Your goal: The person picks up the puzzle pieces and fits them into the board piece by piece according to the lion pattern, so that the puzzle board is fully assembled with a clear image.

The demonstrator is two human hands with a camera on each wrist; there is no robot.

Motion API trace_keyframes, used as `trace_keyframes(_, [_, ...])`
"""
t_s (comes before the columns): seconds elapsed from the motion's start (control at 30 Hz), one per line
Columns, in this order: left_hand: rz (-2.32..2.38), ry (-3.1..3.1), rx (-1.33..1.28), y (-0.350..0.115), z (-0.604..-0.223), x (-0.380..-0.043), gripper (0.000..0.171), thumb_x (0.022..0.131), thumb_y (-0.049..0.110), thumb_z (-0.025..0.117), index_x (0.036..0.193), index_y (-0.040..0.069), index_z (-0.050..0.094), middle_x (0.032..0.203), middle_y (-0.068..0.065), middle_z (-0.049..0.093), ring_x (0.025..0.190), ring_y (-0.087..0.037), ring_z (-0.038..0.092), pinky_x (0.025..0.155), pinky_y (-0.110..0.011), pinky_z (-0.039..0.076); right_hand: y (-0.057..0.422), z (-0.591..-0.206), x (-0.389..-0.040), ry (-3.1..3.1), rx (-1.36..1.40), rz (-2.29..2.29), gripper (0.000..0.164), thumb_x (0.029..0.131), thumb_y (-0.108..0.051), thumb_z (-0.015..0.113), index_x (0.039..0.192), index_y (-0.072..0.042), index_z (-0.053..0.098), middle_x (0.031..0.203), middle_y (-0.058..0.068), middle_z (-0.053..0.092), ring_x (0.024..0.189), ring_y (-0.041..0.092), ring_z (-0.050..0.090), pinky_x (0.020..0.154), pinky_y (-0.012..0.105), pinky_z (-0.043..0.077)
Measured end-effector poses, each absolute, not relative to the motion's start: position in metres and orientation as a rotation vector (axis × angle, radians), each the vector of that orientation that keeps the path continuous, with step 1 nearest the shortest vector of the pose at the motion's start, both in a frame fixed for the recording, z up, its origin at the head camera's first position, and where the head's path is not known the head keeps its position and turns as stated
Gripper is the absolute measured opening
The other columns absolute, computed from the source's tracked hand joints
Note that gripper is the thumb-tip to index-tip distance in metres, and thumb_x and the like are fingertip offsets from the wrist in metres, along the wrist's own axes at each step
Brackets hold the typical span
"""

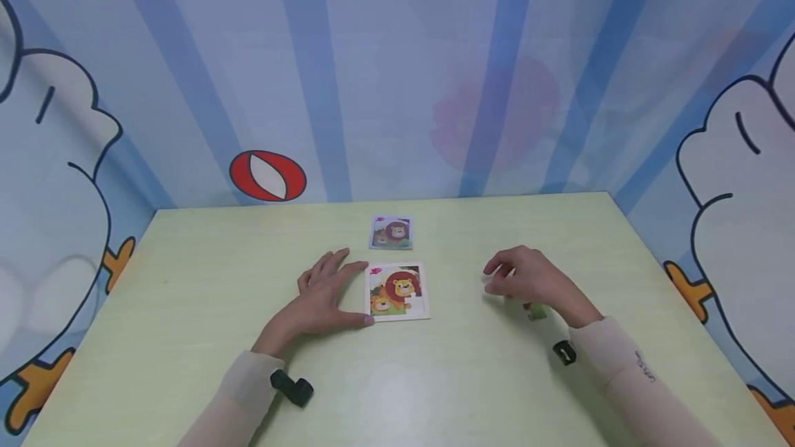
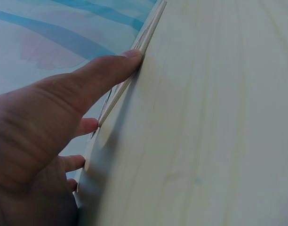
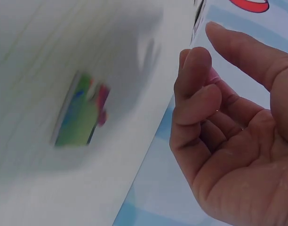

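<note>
A white-bordered lion jigsaw puzzle (image 1: 395, 288) lies flat on the table, with a pale patch in the lower right of its picture. My left hand (image 1: 318, 303) spreads thumb and index finger against the puzzle's two left corners; in the left wrist view the thumb (image 2: 111, 70) rests on the board's edge. To the right, my right hand (image 1: 528, 276) hovers above the table, fingers loosely bent and holding nothing. Beneath it lies a mostly green puzzle piece (image 1: 536, 311), partly covered by the hand in the head view; the right wrist view shows this piece (image 3: 78, 115) whole but blurred.
Behind the puzzle lies a smaller card (image 1: 391, 233) with the same lion picture. The pale wooden table (image 1: 186, 281) ends at a blue striped backdrop (image 1: 397, 74) with cartoon drawings. Each sleeve cuff has a dark wrist device (image 1: 292, 388) beside it.
</note>
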State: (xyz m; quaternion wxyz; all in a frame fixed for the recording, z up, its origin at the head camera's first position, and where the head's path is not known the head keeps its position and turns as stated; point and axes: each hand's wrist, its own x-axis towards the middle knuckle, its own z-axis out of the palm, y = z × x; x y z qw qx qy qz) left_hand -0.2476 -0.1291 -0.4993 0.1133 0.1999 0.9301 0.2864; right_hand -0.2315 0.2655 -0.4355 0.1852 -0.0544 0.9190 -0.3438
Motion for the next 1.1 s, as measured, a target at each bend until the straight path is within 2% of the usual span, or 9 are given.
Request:
trace_keyframes(0.13, [0.848,2.727,0.593,-0.13,-0.5,-0.248,0.1,0.079,0.052,0.091,0.164,0.028,0.045,0.181,-0.012,0.017,0.168,-0.043,0.005,0.127,-0.076,0.01,0.282,-0.439,-0.228,2.588,-0.146,-0.992,0.032,0.098,-0.02,0.076,0.124,-0.002,0.073,0.101,0.011,0.074,0.072,0.022,0.071,0.066,0.039,0.06])
trace_keyframes(0.23, [0.87,2.732,0.606,-0.13,-0.504,-0.249,0.101,0.077,0.053,0.092,0.163,0.027,0.045,0.18,-0.013,0.018,0.168,-0.044,0.005,0.126,-0.077,0.01,0.294,-0.441,-0.224,2.615,-0.157,-0.968,0.031,0.099,-0.019,0.075,0.123,0.0,0.073,0.098,0.009,0.075,0.071,0.02,0.073,0.069,0.036,0.058])
trace_keyframes(0.4, [0.881,2.736,0.617,-0.131,-0.503,-0.248,0.101,0.077,0.054,0.092,0.162,0.026,0.046,0.179,-0.016,0.019,0.166,-0.046,0.006,0.125,-0.078,0.011,0.308,-0.442,-0.218,2.679,-0.167,-0.893,0.029,0.097,-0.019,0.077,0.119,-0.001,0.077,0.093,0.005,0.076,0.081,0.015,0.068,0.073,0.033,0.052])
trace_keyframes(0.5, [0.864,2.725,0.599,-0.13,-0.5,-0.247,0.101,0.078,0.052,0.092,0.164,0.027,0.045,0.18,-0.014,0.017,0.167,-0.044,0.005,0.126,-0.077,0.01,0.318,-0.445,-0.214,2.684,-0.186,-0.895,0.027,0.096,-0.016,0.076,0.118,0.0,0.077,0.094,0.005,0.077,0.084,0.014,0.065,0.074,0.033,0.052])
trace_keyframes(0.63, [0.845,2.72,0.59,-0.129,-0.498,-0.247,0.101,0.079,0.051,0.091,0.164,0.028,0.043,0.181,-0.012,0.016,0.168,-0.042,0.005,0.127,-0.075,0.01,0.331,-0.449,-0.209,2.664,-0.211,-0.901,0.026,0.093,-0.009,0.077,0.118,-0.001,0.077,0.096,0.005,0.075,0.084,0.015,0.063,0.073,0.03,0.052])
trace_keyframes(0.8, [0.84,2.725,0.59,-0.129,-0.499,-0.248,0.101,0.079,0.051,0.091,0.164,0.028,0.043,0.181,-0.012,0.016,0.168,-0.043,0.005,0.127,-0.076,0.01,0.338,-0.454,-0.206,2.649,-0.221,-0.899,0.032,0.088,-0.007,0.084,0.119,-0.004,0.075,0.093,0.004,0.069,0.083,0.017,0.06,0.07,0.029,0.05])
trace_keyframes(1.1, [0.844,2.727,0.6,-0.128,-0.5,-0.248,0.1,0.079,0.051,0.091,0.164,0.027,0.044,0.181,-0.012,0.016,0.167,-0.043,0.006,0.127,-0.076,0.011,0.34,-0.462,-0.2,2.62,-0.206,-0.983,0.034,0.09,-0.007,0.083,0.123,-0.009,0.077,0.092,0.004,0.067,0.082,0.019,0.057,0.065,0.026,0.047])
